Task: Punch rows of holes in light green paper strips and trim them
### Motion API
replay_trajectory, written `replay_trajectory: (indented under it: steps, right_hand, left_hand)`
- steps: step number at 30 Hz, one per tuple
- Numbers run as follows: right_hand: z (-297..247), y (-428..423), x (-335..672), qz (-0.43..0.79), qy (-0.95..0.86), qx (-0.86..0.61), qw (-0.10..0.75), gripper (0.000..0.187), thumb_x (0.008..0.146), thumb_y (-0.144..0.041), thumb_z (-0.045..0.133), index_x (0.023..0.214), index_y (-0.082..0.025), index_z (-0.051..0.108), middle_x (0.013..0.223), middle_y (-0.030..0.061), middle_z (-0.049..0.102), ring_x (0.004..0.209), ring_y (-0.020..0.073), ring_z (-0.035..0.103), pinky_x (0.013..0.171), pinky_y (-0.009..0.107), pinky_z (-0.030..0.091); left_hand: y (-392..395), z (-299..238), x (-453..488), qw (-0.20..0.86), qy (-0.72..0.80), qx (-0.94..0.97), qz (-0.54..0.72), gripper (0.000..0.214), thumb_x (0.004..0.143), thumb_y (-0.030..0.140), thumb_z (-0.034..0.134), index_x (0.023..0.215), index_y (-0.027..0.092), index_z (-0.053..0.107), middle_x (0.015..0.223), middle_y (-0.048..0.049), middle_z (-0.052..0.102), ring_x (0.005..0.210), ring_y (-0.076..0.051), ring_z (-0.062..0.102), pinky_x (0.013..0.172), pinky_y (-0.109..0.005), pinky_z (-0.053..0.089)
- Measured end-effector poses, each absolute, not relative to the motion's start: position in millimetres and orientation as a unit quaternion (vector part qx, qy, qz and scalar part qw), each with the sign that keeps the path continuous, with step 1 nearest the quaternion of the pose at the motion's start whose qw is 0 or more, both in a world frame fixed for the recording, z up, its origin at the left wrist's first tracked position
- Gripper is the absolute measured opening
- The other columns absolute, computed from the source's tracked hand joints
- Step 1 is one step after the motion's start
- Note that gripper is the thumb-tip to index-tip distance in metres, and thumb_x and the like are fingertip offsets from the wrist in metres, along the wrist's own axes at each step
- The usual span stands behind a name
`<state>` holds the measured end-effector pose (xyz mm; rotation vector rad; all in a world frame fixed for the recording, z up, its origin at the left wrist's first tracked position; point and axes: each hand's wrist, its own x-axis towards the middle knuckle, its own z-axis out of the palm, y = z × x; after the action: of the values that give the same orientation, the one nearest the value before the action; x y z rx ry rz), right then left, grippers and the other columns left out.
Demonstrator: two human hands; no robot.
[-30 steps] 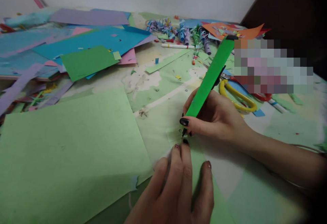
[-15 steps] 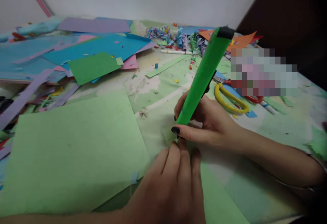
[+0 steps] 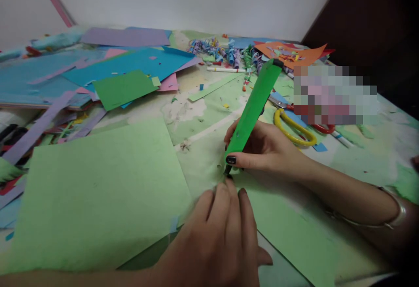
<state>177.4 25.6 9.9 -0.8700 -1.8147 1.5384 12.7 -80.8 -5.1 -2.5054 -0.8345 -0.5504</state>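
My right hand (image 3: 262, 147) grips a long green utility knife (image 3: 252, 108) with a black end. The knife leans to the right, its black tip pointing down at light green paper just beyond my left fingertips. My left hand (image 3: 219, 226) lies palm down, fingers stretched forward and close together, pressing on the paper near the tip. From under it a light green paper strip (image 3: 294, 230) runs toward the lower right. To the left lies a larger light green sheet (image 3: 104, 195). The exact contact at the tip is partly hidden by my fingers.
Scissors with yellow and red handles (image 3: 296, 134) lie beyond my right hand. Blue sheets (image 3: 131, 64) and a green piece (image 3: 124, 88) are at the back left. Curled paper fringes (image 3: 234, 53), a white marker (image 3: 225, 70) and an orange sheet (image 3: 294, 53) sit farther back.
The knife's top end has dropped and shifted slightly left. My left thumb now shows at the side, and more of the paper strip on the right is visible.
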Motion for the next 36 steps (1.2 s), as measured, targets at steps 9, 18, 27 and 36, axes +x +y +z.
replay_trajectory:
  steps: [9,18,27,36]
  right_hand:
    - [9.0,28.9,175.8,0.65,-0.63,-0.318,0.281,0.021,0.072,-0.023,0.076,0.082,-0.013,0.061,0.069,0.0007,0.067,0.058,0.0106,0.065,0.055,0.019,0.056]
    - [8.6,23.3,176.4,0.61,-0.677,-0.289,0.293,0.022,0.075,-0.011,0.07,0.09,-0.015,0.055,0.076,-0.0018,0.063,0.064,0.0081,0.063,0.056,0.016,0.054]
    - [7.7,22.8,176.2,0.619,-0.659,-0.313,0.29,0.021,0.078,-0.016,0.069,0.091,-0.014,0.052,0.074,-0.0007,0.063,0.061,0.0088,0.063,0.054,0.017,0.054]
    - [5.9,23.6,174.4,0.623,-0.65,-0.323,0.293,0.022,0.08,-0.022,0.07,0.092,-0.015,0.052,0.074,-0.001,0.063,0.061,0.0099,0.064,0.054,0.019,0.055]
  left_hand:
    - [-88.2,-16.6,14.1,0.192,-0.34,-0.906,-0.161,0.055,0.092,0.048,0.037,0.113,0.0,0.056,0.102,-0.0226,0.071,0.095,-0.032,0.064,0.083,-0.041,0.04]
    - [-86.8,-13.1,14.2,0.208,-0.348,-0.906,-0.126,0.029,0.081,0.016,0.054,0.109,0.007,0.056,0.096,-0.0141,0.074,0.091,-0.026,0.064,0.081,-0.038,0.04]
    - [-86.2,-12.3,17.9,0.199,-0.369,-0.898,-0.136,0.031,0.076,0.005,0.051,0.106,0.008,0.056,0.099,-0.0141,0.074,0.094,-0.026,0.065,0.08,-0.037,0.04]
    - [-87.1,-12.1,16.3,0.202,-0.363,-0.903,-0.109,0.032,0.079,0.007,0.048,0.11,0.008,0.055,0.103,-0.0139,0.073,0.093,-0.025,0.066,0.081,-0.037,0.042]
